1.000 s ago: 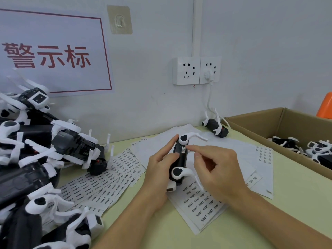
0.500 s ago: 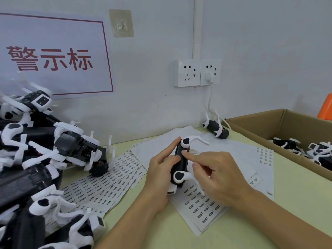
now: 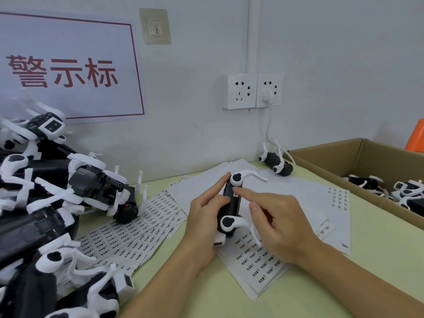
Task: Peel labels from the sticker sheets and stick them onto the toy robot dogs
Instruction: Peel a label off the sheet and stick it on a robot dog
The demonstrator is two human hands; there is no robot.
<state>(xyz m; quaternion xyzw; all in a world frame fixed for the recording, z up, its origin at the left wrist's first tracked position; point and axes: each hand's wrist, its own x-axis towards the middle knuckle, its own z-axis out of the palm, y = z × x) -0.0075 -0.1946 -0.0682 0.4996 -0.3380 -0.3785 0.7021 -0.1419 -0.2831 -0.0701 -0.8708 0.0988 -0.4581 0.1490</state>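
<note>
On top of the sticker sheets [image 3: 259, 258], the left hand [image 3: 204, 216] still grips the toy dog [image 3: 229, 203] while the right hand's [image 3: 282, 223] fingertip [image 3: 238, 191] has slid onto its side (pressing the label [image 3: 235, 194] flat, likely); it holds nothing.

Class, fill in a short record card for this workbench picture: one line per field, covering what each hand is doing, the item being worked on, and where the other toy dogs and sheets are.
Left hand: grips the held toy dog
Right hand: index fingertip presses on the dog's black body
Sticker sheets: fanned flat on the table
Pile of toy dogs: left side
Cardboard box: right side, holds more dogs
Lone dog: by the wall, under the socket
</note>
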